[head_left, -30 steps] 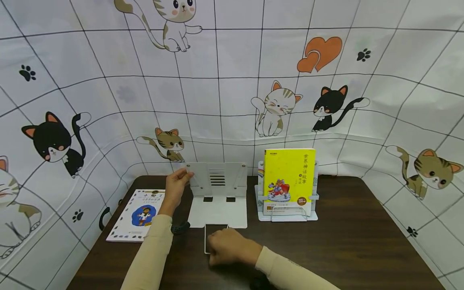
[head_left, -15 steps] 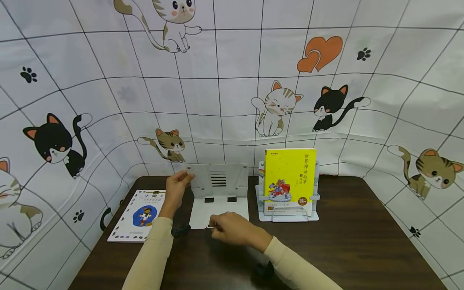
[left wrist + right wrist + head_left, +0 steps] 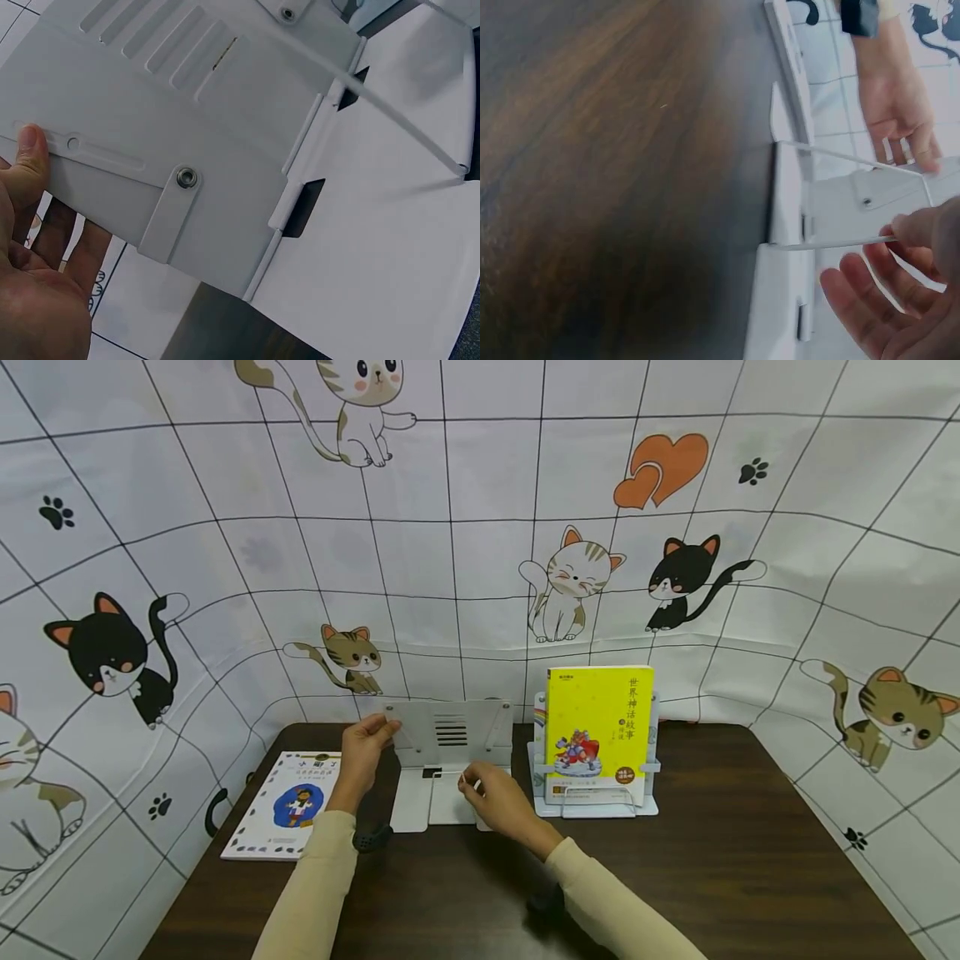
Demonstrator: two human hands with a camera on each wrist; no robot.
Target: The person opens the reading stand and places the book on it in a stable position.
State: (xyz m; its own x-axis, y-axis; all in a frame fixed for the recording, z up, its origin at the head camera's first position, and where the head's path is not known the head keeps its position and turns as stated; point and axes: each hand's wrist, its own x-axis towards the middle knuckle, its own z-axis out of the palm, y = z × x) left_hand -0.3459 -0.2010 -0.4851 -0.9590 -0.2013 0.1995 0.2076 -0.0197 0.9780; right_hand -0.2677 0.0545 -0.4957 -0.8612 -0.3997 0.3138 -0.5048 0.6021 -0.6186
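Note:
A white metal book stand [image 3: 487, 739] with a slotted, upright back plate and a flat base stands near the table's back edge. My left hand [image 3: 363, 762] grips the back plate's left edge, its thumb [image 3: 31, 150] on the face towards me and the other fingers behind. My right hand [image 3: 504, 802] pinches a thin white wire frame [image 3: 832, 245] between thumb and index finger, while its other fingers spread loosely. This frame is joined at the base's front edge and is raised over the base, as the left wrist view also shows.
A second stand [image 3: 537, 793] to the right holds a yellow book [image 3: 600, 714]. To the left, a white book [image 3: 258, 827] lies flat on the dark wooden table [image 3: 720, 860]. Behind hangs a white curtain [image 3: 487, 552] printed with cats.
My right hand has lifted the wire frame from flat on the table before the stand, swinging it up and back over the base. My left hand has kept its hold on the back plate.

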